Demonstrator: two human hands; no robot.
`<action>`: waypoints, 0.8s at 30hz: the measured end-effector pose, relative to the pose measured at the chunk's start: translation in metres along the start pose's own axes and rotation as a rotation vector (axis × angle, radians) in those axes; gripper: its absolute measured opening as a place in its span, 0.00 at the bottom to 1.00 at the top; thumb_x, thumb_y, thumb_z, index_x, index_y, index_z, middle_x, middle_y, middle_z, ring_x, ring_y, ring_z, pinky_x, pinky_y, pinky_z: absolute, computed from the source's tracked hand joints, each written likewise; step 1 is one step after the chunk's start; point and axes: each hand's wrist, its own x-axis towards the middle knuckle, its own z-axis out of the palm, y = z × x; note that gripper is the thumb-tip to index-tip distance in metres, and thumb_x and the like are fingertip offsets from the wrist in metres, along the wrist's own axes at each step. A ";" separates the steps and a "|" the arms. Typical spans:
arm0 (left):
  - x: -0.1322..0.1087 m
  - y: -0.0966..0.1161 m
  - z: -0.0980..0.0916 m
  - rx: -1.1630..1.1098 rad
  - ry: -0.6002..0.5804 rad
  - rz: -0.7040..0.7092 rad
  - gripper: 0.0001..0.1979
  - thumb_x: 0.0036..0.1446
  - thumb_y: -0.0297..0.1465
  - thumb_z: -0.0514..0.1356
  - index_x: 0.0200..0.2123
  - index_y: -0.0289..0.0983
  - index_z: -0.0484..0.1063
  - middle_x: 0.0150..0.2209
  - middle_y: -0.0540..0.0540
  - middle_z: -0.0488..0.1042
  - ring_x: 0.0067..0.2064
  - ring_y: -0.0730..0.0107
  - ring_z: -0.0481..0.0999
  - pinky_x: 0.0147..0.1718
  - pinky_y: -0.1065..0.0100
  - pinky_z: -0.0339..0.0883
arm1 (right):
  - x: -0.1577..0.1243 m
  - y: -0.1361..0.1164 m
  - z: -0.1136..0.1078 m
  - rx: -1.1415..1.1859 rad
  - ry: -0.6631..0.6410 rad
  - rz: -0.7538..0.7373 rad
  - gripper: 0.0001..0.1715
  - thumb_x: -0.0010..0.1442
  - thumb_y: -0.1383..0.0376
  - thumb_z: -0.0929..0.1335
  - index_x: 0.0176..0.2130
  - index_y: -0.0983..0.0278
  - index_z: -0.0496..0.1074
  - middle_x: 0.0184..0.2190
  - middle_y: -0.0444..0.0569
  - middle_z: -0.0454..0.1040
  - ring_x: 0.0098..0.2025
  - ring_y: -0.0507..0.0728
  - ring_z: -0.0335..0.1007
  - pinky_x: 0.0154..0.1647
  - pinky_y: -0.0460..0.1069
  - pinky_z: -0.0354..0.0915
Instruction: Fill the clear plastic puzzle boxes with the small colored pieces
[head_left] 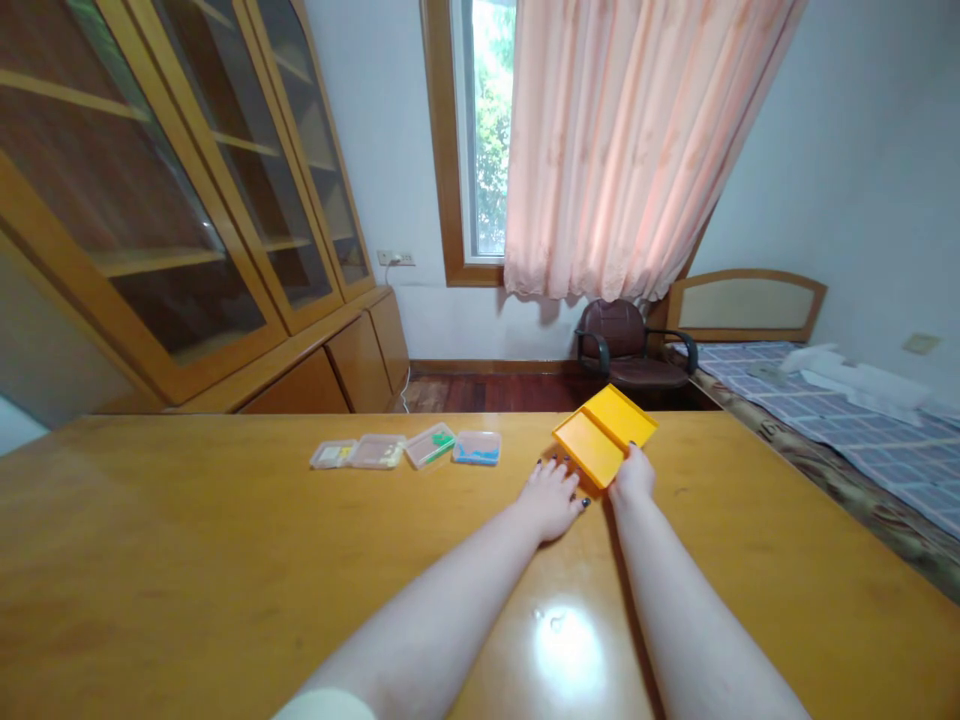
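My right hand [634,476] grips the near right edge of an open yellow plastic case [592,445], thumb on its inside. The case is hinged, with two shallow halves spread apart, and it is tilted a little above the table. My left hand [551,498] lies with fingers spread on the tabletop, just left of the case. To its left stand small clear plastic boxes: one with blue pieces [477,449], one with green pieces [431,446], one with pale pieces [379,451] and one with some yellow [334,454].
The glossy wooden table [225,560] fills the foreground. Beyond its far edge are a maroon armchair [630,345] and a glass-fronted cabinet [247,200] at left. A bed [840,400] stands to the right. A pink curtain [622,140] partly covers the window.
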 end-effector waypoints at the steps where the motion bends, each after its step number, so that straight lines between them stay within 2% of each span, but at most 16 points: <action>1: 0.000 0.004 0.001 0.045 -0.011 0.014 0.29 0.58 0.45 0.43 0.57 0.35 0.57 0.60 0.39 0.54 0.62 0.52 0.48 0.59 0.50 0.41 | 0.000 0.001 0.001 -0.003 0.050 0.003 0.13 0.48 0.63 0.65 0.34 0.67 0.67 0.26 0.45 0.73 0.29 0.54 0.72 0.29 0.50 0.71; 3: -0.003 0.011 0.003 0.103 -0.024 0.025 0.27 0.59 0.42 0.42 0.57 0.34 0.56 0.61 0.39 0.54 0.62 0.54 0.49 0.58 0.50 0.42 | -0.001 0.002 0.003 -0.042 0.107 -0.004 0.11 0.47 0.64 0.65 0.33 0.67 0.68 0.27 0.45 0.73 0.29 0.54 0.72 0.29 0.49 0.71; 6: -0.015 0.013 0.001 0.119 -0.060 0.067 0.27 0.60 0.40 0.41 0.59 0.35 0.53 0.61 0.41 0.52 0.62 0.57 0.49 0.59 0.53 0.43 | -0.008 0.003 0.006 -0.119 0.107 -0.042 0.11 0.46 0.63 0.65 0.31 0.68 0.69 0.26 0.45 0.72 0.29 0.54 0.71 0.28 0.49 0.70; 10: -0.049 0.001 -0.010 0.090 -0.116 0.148 0.29 0.59 0.45 0.40 0.61 0.38 0.48 0.63 0.43 0.49 0.63 0.62 0.47 0.60 0.56 0.41 | -0.022 -0.001 0.012 -0.206 0.051 -0.028 0.14 0.47 0.60 0.66 0.31 0.67 0.69 0.25 0.45 0.73 0.29 0.55 0.71 0.27 0.48 0.69; 15: -0.114 -0.036 -0.028 0.103 -0.112 -0.031 0.32 0.58 0.47 0.43 0.62 0.39 0.43 0.64 0.44 0.44 0.64 0.62 0.43 0.60 0.58 0.39 | -0.030 -0.007 0.015 -0.259 0.038 -0.015 0.13 0.47 0.59 0.65 0.31 0.66 0.69 0.25 0.46 0.73 0.29 0.55 0.71 0.27 0.48 0.68; 18: -0.141 -0.055 -0.042 0.124 -0.109 -0.145 0.34 0.58 0.48 0.41 0.63 0.37 0.40 0.64 0.43 0.38 0.64 0.61 0.39 0.60 0.57 0.36 | -0.032 -0.006 0.016 -0.273 -0.003 0.004 0.14 0.47 0.58 0.65 0.32 0.66 0.69 0.26 0.46 0.73 0.29 0.55 0.71 0.28 0.49 0.68; 21: -0.147 -0.058 -0.054 0.116 -0.138 -0.179 0.35 0.59 0.47 0.38 0.63 0.35 0.33 0.64 0.41 0.32 0.64 0.60 0.33 0.60 0.54 0.34 | -0.034 -0.005 0.019 -0.275 -0.009 0.013 0.14 0.48 0.58 0.65 0.33 0.66 0.69 0.27 0.46 0.73 0.29 0.55 0.71 0.27 0.49 0.68; 24: -0.135 -0.039 -0.053 0.174 -0.112 -0.159 0.35 0.58 0.46 0.40 0.63 0.35 0.33 0.64 0.42 0.30 0.64 0.57 0.30 0.59 0.47 0.27 | -0.034 -0.005 0.020 -0.232 -0.009 0.035 0.14 0.49 0.59 0.63 0.33 0.66 0.69 0.28 0.47 0.73 0.29 0.55 0.71 0.27 0.50 0.69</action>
